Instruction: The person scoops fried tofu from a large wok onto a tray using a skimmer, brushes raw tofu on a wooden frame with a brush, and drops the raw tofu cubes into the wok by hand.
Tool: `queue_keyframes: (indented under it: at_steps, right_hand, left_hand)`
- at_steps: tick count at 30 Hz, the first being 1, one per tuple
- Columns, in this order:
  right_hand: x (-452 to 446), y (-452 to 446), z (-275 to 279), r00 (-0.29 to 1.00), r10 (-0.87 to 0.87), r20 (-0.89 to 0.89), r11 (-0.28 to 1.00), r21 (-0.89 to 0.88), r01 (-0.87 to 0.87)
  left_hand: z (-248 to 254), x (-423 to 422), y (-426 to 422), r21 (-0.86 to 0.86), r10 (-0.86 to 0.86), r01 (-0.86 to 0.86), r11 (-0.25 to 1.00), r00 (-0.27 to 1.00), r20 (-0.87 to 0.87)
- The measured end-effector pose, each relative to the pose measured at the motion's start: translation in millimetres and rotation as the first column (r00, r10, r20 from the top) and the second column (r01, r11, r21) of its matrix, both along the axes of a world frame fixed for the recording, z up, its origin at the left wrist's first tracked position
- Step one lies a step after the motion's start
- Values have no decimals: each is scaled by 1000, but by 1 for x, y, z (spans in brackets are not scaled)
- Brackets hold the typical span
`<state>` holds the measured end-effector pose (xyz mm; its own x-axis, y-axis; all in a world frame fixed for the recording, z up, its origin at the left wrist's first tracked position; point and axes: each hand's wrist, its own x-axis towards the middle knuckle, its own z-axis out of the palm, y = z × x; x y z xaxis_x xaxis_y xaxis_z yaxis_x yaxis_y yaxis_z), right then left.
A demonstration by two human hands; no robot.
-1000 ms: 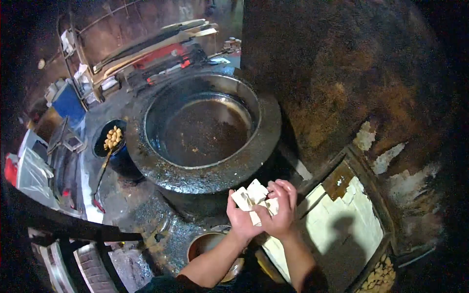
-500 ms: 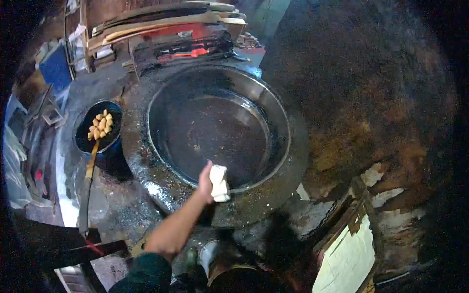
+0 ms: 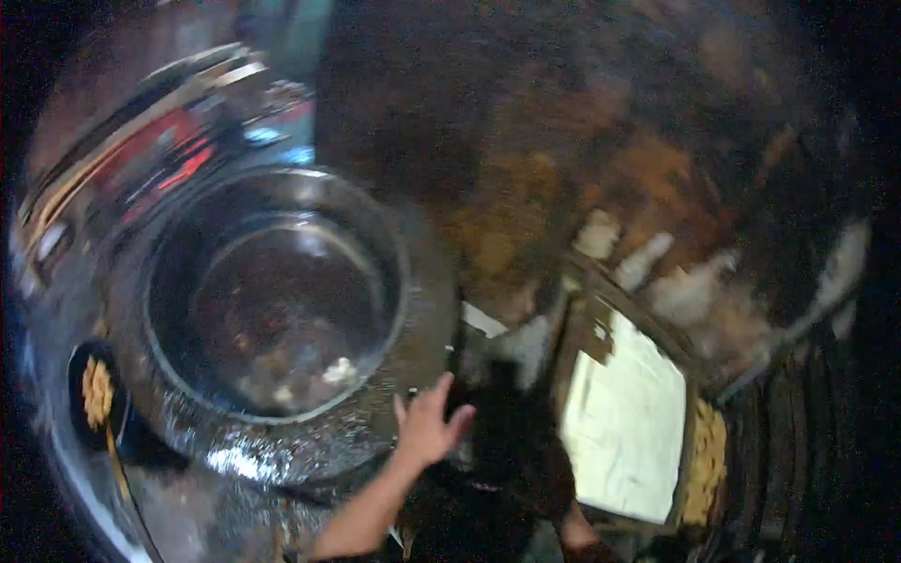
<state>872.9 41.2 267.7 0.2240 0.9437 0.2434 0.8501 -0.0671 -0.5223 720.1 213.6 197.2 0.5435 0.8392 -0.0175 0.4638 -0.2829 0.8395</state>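
Observation:
My left hand (image 3: 432, 424) hangs over the near right rim of a large round pan (image 3: 405, 310), its fingers spread and nothing in it. Inside the pan, near that rim, sits a small white lump (image 3: 340, 371) that looks like tofu; the view is blurred. At the bottom edge, part of my right hand or wrist (image 3: 577, 535) shows beside a wooden frame; its fingers are lost in shadow. The frame holds a broad white slab (image 3: 624, 427), apparently tofu, with a notch out of its upper left corner.
Left of the pan stands a dark bucket (image 3: 77, 399) topped with tan pieces (image 3: 97, 392) and a long-handled ladle or strainer (image 3: 120, 469). More tan pieces (image 3: 706, 460) lie right of the frame. A stained wall (image 3: 526, 103) rises behind; wooden poles (image 3: 103, 150) lie at far left.
My view has turned right. The left hand has let go of the white blocks and opened, and a white lump now shows in the pan. Part of my right arm has come into view.

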Motion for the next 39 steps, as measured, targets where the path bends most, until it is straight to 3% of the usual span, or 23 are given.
queue_keyframes:
  at_steps: [1,3,6,9,11,12,14,16,17,20,21,22,24,25,26,29,31,32,34,35,36,38,39]
  right_hand:
    - [3,-4,1,1000,-14,-12,1000,5,14]
    - [12,-17,4,997,-47,-55,999,20,48]
    - [38,-32,4,987,-114,-116,991,55,121]
    - [87,-37,-6,973,-191,-127,977,72,201]
    - [148,-24,-19,970,-224,-97,971,59,230]
    - [183,-9,-29,974,-218,-66,974,56,221]
    - [262,28,-52,996,-57,71,984,174,44]
    - [282,53,-27,953,-86,291,989,138,47]
    - [288,58,-14,975,3,223,994,-109,22]
    - [294,67,-48,973,21,231,997,-78,-3]
    - [291,64,-33,984,-44,170,986,-152,71]
    - [291,60,-17,987,-31,158,988,-146,55]
    - [293,56,15,998,-8,-65,939,-345,-15]
    - [307,66,-17,999,40,-37,970,-239,-48]
    - [308,66,-13,998,45,-47,971,-235,-55]
    - [311,69,-10,975,129,183,957,-280,-74]
    - [315,75,-19,937,162,310,986,-97,-138]
    - [311,73,8,959,210,189,944,-296,-148]
    - [319,78,0,973,194,-127,972,-107,-208]
    - [315,73,17,951,156,-266,973,-123,-194]
    - [312,73,13,950,162,-268,971,-127,-202]
    - [309,67,-6,945,327,9,887,-349,-303]
    - [300,57,-43,933,235,273,963,-197,-184]
  left_hand:
    - [-7,27,-32,-61,-53,72,996,962,269]
    - [13,67,-78,-109,-110,194,975,848,518]
    - [41,108,-133,38,-140,137,990,895,423]
    - [31,129,-166,251,-114,105,962,993,20]
    - [45,131,-170,138,-34,44,989,997,-75]
    - [61,136,-175,184,72,-58,981,995,-68]
    - [58,147,-180,187,88,-63,980,987,-131]
    - [57,155,-185,281,145,-89,956,972,-185]
    - [52,155,-190,323,168,-103,941,969,-181]
    - [50,160,-189,394,228,-132,909,951,-209]
    - [51,162,-189,384,225,-133,914,953,-205]
    - [50,163,-190,370,221,-135,919,955,-200]
    - [48,164,-189,392,231,-133,910,949,-213]
    - [48,165,-191,368,236,-145,919,948,-216]
    - [50,168,-191,343,240,-156,926,947,-215]
    - [52,172,-193,345,281,-187,920,928,-246]
    - [52,174,-191,346,292,-200,917,927,-236]
    - [51,173,-193,346,291,-205,916,931,-218]
    - [55,175,-194,339,314,-225,913,920,-234]
    - [56,175,-194,332,329,-241,912,912,-244]
    - [57,175,-193,328,336,-248,912,909,-246]
    - [58,177,-194,346,348,-247,905,898,-270]
    - [56,176,-193,358,346,-243,901,902,-258]
